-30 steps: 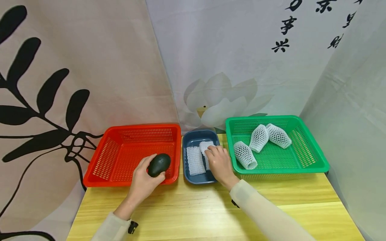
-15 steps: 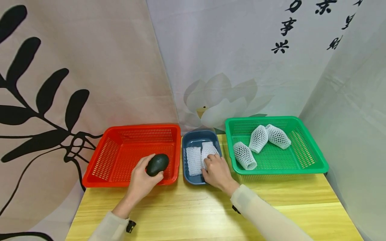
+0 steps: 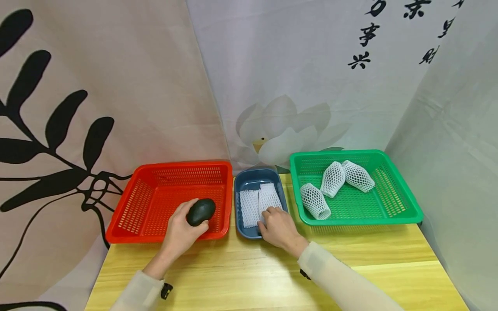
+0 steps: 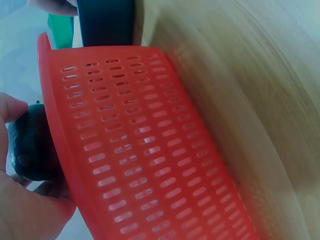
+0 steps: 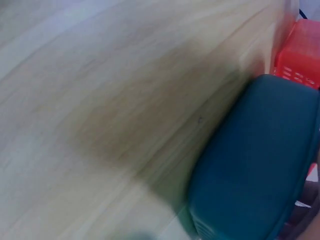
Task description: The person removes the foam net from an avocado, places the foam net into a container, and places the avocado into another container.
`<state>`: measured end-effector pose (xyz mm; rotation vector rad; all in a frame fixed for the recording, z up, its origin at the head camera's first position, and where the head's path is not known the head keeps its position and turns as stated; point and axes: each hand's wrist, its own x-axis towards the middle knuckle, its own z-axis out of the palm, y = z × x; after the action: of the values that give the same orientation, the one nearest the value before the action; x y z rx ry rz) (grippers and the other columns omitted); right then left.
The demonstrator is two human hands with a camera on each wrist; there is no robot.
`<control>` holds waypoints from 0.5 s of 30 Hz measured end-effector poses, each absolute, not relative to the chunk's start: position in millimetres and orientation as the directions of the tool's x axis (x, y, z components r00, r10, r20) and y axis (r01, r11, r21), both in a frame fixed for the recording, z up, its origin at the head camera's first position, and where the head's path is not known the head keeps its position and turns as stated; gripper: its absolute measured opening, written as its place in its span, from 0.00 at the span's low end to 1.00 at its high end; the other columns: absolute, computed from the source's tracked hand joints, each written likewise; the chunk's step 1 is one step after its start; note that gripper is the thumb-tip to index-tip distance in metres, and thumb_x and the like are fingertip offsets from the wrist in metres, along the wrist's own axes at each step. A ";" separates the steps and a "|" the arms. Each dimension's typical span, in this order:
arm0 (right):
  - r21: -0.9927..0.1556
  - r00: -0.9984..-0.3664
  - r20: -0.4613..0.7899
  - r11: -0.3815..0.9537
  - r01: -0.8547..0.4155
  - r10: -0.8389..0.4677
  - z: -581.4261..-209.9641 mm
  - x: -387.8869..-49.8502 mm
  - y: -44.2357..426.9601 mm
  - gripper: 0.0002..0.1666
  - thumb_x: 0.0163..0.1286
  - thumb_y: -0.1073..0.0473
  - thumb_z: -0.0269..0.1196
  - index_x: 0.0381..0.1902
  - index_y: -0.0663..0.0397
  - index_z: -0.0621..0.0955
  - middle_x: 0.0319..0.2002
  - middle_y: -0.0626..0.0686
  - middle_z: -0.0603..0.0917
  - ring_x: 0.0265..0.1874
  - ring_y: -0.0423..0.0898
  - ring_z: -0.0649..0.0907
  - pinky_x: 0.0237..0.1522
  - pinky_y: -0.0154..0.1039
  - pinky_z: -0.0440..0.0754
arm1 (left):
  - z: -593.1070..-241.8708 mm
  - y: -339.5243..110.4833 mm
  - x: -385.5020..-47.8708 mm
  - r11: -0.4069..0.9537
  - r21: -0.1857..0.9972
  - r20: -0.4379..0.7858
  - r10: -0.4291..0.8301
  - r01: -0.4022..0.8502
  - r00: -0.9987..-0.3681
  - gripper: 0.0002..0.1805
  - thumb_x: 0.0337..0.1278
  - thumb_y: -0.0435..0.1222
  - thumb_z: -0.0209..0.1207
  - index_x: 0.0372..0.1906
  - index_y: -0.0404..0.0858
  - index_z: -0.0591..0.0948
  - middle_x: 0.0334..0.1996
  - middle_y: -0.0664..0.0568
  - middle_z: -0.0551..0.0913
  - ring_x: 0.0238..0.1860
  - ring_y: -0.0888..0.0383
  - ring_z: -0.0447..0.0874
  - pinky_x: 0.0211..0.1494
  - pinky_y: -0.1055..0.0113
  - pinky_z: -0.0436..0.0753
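My left hand (image 3: 180, 229) grips a dark green avocado (image 3: 201, 211) above the near right part of the red basket (image 3: 171, 163). The left wrist view shows the avocado (image 4: 34, 142) behind the basket's red rim, with thumb and fingers around it. My right hand (image 3: 282, 231) bends over the near end of a flat white foam net sleeve (image 3: 269, 196) in the blue tray (image 3: 249, 233). Its fingertips are partly hidden, so a pinch cannot be made out. Left of it lies a second flat foam net sleeve (image 3: 249, 208). The right wrist view shows mostly the tray's outer wall (image 5: 255, 160).
A green basket (image 3: 362, 221) stands to the right of the tray, with three items in white foam nets (image 3: 333, 179) inside. All the containers stand along the back of the wooden table (image 3: 241, 276). A printed cloth (image 3: 292, 65) hangs behind them.
My right hand has moved nearer and slightly left, from the right sleeve's middle to its near end. That sleeve now lies straighter. My left hand, with the avocado, has shifted slightly left.
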<state>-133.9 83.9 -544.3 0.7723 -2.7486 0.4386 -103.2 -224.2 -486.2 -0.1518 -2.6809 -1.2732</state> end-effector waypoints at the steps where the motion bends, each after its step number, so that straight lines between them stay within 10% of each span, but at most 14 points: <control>1: -0.217 -0.821 0.331 0.809 -0.546 -0.465 -543.3 -133.7 83.9 0.11 0.70 0.54 0.68 0.35 0.56 0.86 0.36 0.54 0.87 0.34 0.52 0.84 0.38 0.47 0.85 | -486.2 -224.7 -103.5 0.630 0.760 0.191 0.020 0.161 -0.981 0.39 0.51 0.32 0.74 0.72 0.36 0.75 0.63 0.45 0.79 0.51 0.48 0.84 0.50 0.50 0.84; 15: -0.196 -0.738 0.480 0.762 -0.617 -0.474 -527.1 -131.0 96.5 0.08 0.66 0.60 0.69 0.39 0.59 0.86 0.38 0.55 0.87 0.34 0.53 0.85 0.36 0.47 0.85 | -485.6 -227.1 -111.5 0.635 0.757 0.175 0.027 0.152 -0.984 0.39 0.51 0.33 0.75 0.71 0.35 0.75 0.61 0.44 0.80 0.51 0.47 0.84 0.51 0.49 0.84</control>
<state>-131.0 96.5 -527.1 0.8304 -2.5530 0.4851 -111.5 -227.1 -485.6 -0.1495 -2.7063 -1.2735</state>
